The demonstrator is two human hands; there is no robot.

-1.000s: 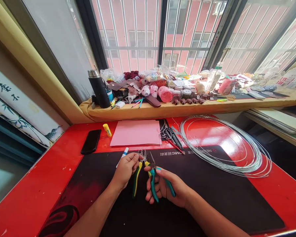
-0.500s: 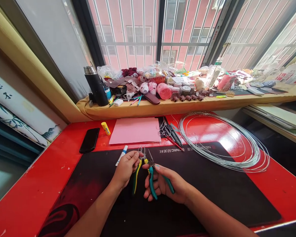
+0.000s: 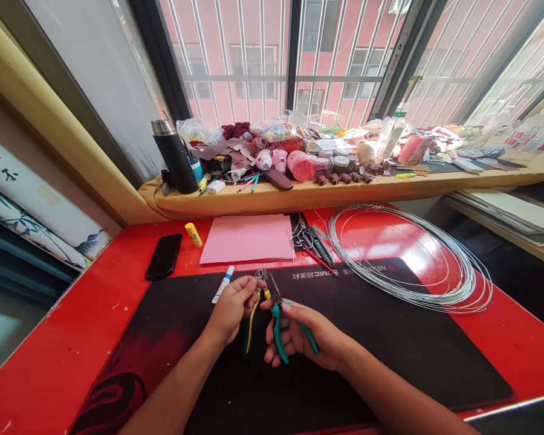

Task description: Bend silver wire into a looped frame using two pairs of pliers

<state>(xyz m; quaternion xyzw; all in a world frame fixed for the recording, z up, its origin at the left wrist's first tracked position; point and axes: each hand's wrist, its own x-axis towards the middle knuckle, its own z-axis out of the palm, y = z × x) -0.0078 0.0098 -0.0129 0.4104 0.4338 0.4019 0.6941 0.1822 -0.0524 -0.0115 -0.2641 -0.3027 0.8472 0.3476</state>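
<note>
My left hand point(image 3: 232, 307) is closed in a pinch near the head of yellow-handled pliers point(image 3: 251, 322), which lie on the black desk mat point(image 3: 390, 356); a small wire loop point(image 3: 259, 273) shows at its fingertips. Whether it grips the loop or the pliers I cannot tell. My right hand point(image 3: 306, 338) is wrapped round teal-handled pliers point(image 3: 277, 329), their jaws pointing up toward the loop. Both hands meet over the mat's near middle.
A large coil of silver wire point(image 3: 412, 260) lies at right. Pink paper point(image 3: 248, 238), scissors and pliers point(image 3: 312, 241), a white marker point(image 3: 223, 284), a yellow glue stick point(image 3: 193, 234) and a black phone point(image 3: 164, 256) lie behind the hands. The window ledge point(image 3: 344, 193) holds a black flask point(image 3: 174, 157) and craft clutter.
The hands and both pliers keep their pose. The view has shifted slightly, so everything sits a little higher and further left in the picture.
</note>
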